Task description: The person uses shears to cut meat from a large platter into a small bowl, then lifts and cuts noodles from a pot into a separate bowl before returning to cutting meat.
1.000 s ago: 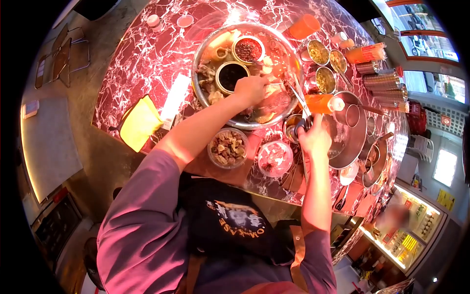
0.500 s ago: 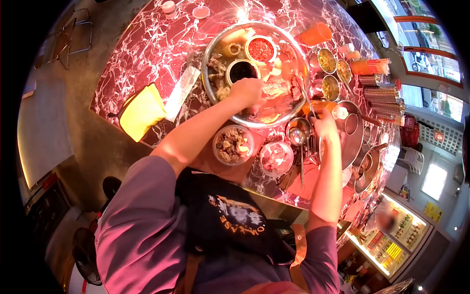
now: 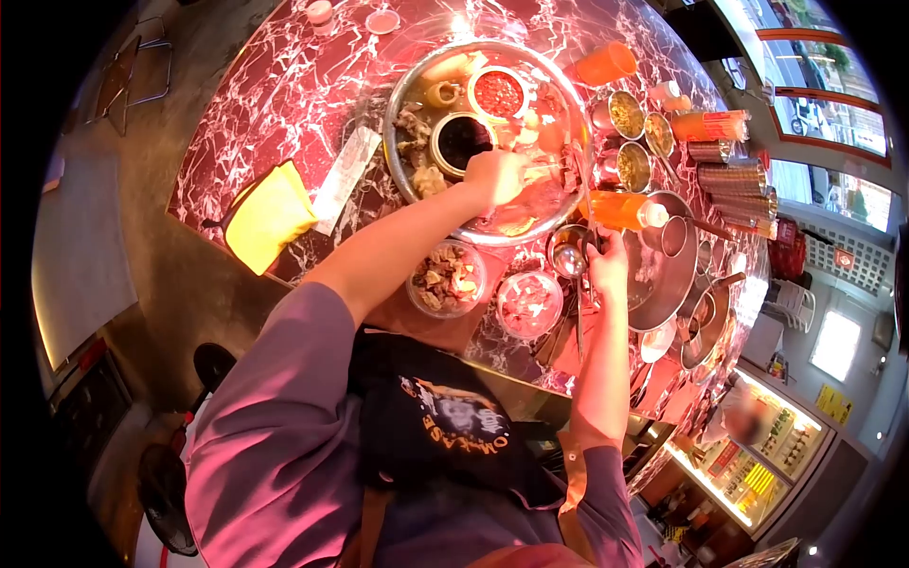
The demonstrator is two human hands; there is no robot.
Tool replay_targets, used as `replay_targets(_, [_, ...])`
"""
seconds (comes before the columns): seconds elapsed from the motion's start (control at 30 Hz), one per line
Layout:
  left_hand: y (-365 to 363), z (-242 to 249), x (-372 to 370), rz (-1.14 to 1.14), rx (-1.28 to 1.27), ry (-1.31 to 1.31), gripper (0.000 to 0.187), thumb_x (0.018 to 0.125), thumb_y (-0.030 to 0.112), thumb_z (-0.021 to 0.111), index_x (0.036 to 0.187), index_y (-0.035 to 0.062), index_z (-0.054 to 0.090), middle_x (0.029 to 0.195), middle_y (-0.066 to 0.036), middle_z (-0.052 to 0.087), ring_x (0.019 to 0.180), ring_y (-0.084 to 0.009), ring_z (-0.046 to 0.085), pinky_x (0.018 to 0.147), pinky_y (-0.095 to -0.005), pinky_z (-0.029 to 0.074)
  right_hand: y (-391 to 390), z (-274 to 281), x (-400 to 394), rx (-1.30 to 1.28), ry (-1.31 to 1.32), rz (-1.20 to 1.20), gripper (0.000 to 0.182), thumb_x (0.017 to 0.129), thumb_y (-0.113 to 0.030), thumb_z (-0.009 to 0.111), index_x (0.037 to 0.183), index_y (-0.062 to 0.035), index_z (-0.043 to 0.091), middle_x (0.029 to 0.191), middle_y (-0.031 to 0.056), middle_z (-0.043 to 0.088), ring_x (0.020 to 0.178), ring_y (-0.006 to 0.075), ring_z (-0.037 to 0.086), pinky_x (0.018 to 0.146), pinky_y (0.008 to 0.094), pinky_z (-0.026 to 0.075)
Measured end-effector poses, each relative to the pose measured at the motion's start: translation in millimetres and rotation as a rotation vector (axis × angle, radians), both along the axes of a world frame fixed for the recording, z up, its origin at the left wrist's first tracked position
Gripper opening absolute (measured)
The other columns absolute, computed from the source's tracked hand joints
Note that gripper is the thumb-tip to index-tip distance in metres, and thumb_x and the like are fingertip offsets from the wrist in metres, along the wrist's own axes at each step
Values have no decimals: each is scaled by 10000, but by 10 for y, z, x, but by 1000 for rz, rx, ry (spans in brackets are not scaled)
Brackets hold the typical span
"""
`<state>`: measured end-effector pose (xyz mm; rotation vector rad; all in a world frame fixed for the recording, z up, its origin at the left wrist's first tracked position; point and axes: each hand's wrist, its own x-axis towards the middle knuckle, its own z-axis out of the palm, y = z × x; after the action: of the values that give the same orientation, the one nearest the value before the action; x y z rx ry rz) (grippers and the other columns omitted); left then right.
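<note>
My left hand [image 3: 495, 180] reaches over a large round metal pan [image 3: 391, 142] and looks curled beside a piece of meat [image 3: 530, 194]; what its fingers grip is hidden. Close to that hand stands a round bowl of dark sauce [image 3: 462, 140], with a bowl of chopped red chilli [image 3: 498, 93] behind it. At the pan's right rim, my right hand [image 3: 607, 260] is closed around the dark handle of a slim metal utensil [image 3: 589, 194] pointing up along the rim. A metal ladle [image 3: 569, 257] lies just left of this hand, and an orange bottle [image 3: 620, 209] just beyond it.
Tubs of cut meat [image 3: 445, 279] and pale pink pieces [image 3: 528, 305] stand at the front. Metal cups of chopped food [image 3: 626, 115], a large empty-looking pan [image 3: 653, 284] and stacked cups [image 3: 734, 178] crowd the right. A yellow cloth [image 3: 275, 218] lies left.
My right hand has moved left and slightly down with the utensil, uncovering the orange bottle. My left hand has shifted slightly right over the pan.
</note>
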<state>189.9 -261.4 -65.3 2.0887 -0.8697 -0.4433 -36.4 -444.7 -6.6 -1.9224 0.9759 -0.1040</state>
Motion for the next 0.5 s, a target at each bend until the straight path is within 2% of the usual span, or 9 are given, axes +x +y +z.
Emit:
replay_targets(0.07, [4, 24, -44, 6, -4, -71, 176, 876, 223, 616, 989, 181, 743, 926, -130, 711, 807, -368, 683, 698, -466, 549, 2, 86, 18, -183, 259, 13, 391, 889, -72, 689, 1243, -18, 531, 955, 138, 712, 897, 219, 701, 794, 334, 541])
replay_targets(0.1, [23, 32, -56, 0, 9, -113, 176, 880, 214, 612, 994, 179, 740, 912, -128, 709, 801, -360, 683, 684, -463, 546, 34, 138, 45, -260, 306, 17, 459, 850, -150, 737, 1257, -54, 546, 973, 170, 718, 905, 274, 712, 821, 386, 536])
replay_targets(0.13, [32, 40, -64, -6, 25, -154, 176, 884, 206, 607, 999, 177, 737, 898, -126, 707, 796, -352, 684, 671, -460, 543, 80, 189, 56, -254, 305, 9, 459, 850, -150, 737, 1257, -54, 546, 973, 170, 718, 905, 274, 712, 821, 386, 536])
replay_targets(0.23, [6, 21, -40, -64, 30, -188, 179, 885, 197, 602, 1006, 174, 733, 893, -122, 708, 789, -347, 684, 654, -459, 538, 359, 510, 233, -479, 427, 72, 484, 842, -222, 740, 1272, -111, 547, 1024, 193, 717, 954, 389, 692, 846, 463, 528])
replay_targets(0.27, [-13, -16, -35, -66, 30, -188, 179, 885, 197, 602, 1006, 174, 733, 893, -122, 708, 789, -347, 684, 654, -459, 538, 389, 524, 254, -478, 427, 70, 484, 842, -222, 740, 1272, -111, 547, 1024, 193, 717, 954, 389, 692, 846, 463, 528])
replay_targets(0.33, [-59, -86, -46, -59, -44, -227, 177, 884, 204, 595, 996, 170, 728, 887, -111, 710, 773, -346, 682, 642, -463, 532, 402, 535, 270, -656, 532, 144, 504, 836, -229, 741, 1285, -121, 538, 1019, 181, 714, 948, 387, 689, 833, 477, 526])
replay_targets(0.47, [-120, -83, -63, -50, -66, -178, 201, 897, 206, 590, 1034, 153, 726, 916, -123, 716, 808, -344, 685, 684, -456, 540, 426, 585, 282, -677, 516, 207, 517, 831, -228, 744, 1293, -127, 536, 1043, 179, 704, 970, 368, 685, 830, 485, 521])
replay_targets(0.5, [-144, -55, -57, -12, 15, -87, 216, 906, 212, 589, 1058, 137, 723, 936, -130, 720, 835, -342, 687, 714, -446, 542, 455, 640, 298, -651, 532, 184, 561, 817, -253, 753, 1311, -133, 519, 1049, 170, 700, 992, 369, 679, 845, 486, 516])
